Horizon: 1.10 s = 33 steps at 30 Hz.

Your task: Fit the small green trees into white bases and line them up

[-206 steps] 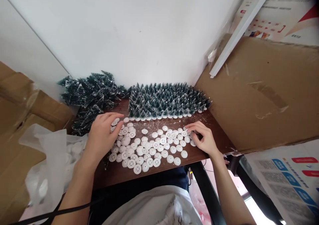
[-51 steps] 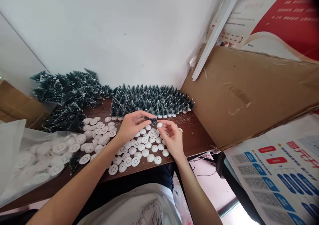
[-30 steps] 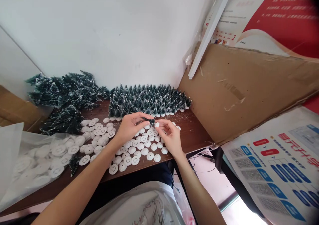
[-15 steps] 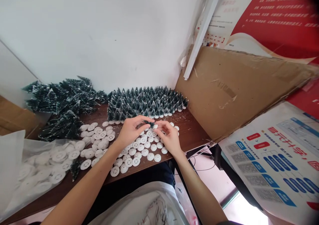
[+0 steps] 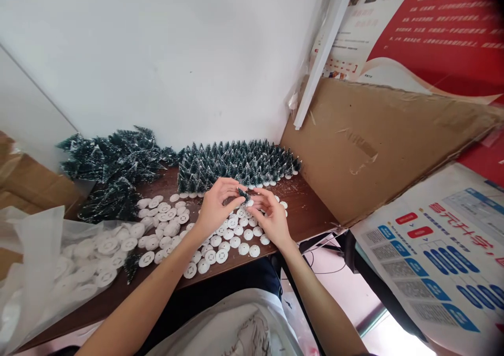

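Between my two hands, over the scattered discs, is a small dark green bottle-brush Christmas tree (image 5: 243,194) with white-frosted tips. It leans, its tip up and to the left. My left hand (image 5: 216,206) pinches the tree between thumb and fingers. At its lower end sits a white round base (image 5: 249,203), held by the fingertips of my right hand (image 5: 272,218). Fingers partly hide where tree and base meet. Below lie many loose white plastic bases (image 5: 222,256), some showing a slotted underside.
Rows of upright trees on white bases (image 5: 236,161) stand against the wall. Loose trees (image 5: 114,156) are heaped at the left. A clear plastic bag (image 5: 43,272) of bases lies front left. A cardboard sheet (image 5: 338,146) borders the brown table (image 5: 307,222) on the right.
The small tree has turned from nearly level to a steeper tilt, tip upward. Both hands stay close together around it. The whole view has shifted slightly.
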Motion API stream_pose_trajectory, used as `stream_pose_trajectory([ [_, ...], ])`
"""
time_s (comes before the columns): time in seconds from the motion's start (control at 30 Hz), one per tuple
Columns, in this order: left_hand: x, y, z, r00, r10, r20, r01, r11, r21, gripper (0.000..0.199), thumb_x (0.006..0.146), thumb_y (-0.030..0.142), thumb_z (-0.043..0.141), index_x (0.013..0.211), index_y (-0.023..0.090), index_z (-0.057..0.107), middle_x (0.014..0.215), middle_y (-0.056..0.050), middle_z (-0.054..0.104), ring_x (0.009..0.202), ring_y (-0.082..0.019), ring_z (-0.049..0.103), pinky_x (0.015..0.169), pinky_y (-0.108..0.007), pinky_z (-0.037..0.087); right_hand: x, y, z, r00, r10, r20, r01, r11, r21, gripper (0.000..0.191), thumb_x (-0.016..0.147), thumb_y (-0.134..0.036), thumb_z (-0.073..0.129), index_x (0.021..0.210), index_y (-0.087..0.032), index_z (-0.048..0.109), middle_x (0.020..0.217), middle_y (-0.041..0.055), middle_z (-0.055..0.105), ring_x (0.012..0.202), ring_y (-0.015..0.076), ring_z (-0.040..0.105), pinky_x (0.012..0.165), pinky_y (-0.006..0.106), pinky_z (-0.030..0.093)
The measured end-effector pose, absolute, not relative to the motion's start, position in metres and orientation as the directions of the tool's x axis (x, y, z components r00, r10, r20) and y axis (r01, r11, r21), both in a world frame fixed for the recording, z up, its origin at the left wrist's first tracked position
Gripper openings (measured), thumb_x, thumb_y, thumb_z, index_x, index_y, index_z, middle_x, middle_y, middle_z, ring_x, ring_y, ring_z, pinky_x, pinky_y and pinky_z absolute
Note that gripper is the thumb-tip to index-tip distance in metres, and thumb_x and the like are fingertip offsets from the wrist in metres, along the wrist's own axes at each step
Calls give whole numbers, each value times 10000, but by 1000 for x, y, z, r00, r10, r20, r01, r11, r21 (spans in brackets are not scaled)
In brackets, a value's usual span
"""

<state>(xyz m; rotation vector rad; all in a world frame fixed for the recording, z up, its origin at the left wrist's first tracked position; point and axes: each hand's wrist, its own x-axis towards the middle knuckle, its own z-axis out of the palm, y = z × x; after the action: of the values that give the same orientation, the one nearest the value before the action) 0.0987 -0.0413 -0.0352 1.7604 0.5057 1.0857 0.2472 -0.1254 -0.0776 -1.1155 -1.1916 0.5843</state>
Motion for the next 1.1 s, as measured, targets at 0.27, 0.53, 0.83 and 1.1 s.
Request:
stream_pose_trajectory([
  [0.27,97,-45,-36,542,648,534,37,-654,756,153,819,240,691,964,192,685,968,-51,743,846,-180,709,811,-343,594,247,-127,-80,222,855,468,258,411,-874,630,820,-302,721,1396,-316,468,1019,19,721,871,173,684,856,347,566],
  [0.53,96,-48,-29,572,577,583,-33,-694,719,144,851,253,662,973,197,714,1041,-76,739,911,-198,700,831,-358,585,248,-130,-78,271,828,492,317,406,-857,578,801,-311,731,1336,-309,512,960,22,702,808,185,673,829,366,566],
  [0.83,91,-41,-25,453,689,566,-9,-631,776,285,949,346,519,1201,215,548,1062,-68,723,956,-179,659,875,-350,518,332,-134,-52,621,639,454,472,158,-868,656,720,-402,738,1280,-236,442,773,-23,649,685,179,650,715,330,539],
  [1.1,92,-42,-28,475,666,575,6,-656,755,281,962,326,490,1221,219,510,1067,-69,712,986,-187,651,879,-354,499,383,-118,-53,524,764,376,810,-310,-498,454,777,-262,601,1214,-208,487,784,50,693,719,249,675,752,378,494],
])
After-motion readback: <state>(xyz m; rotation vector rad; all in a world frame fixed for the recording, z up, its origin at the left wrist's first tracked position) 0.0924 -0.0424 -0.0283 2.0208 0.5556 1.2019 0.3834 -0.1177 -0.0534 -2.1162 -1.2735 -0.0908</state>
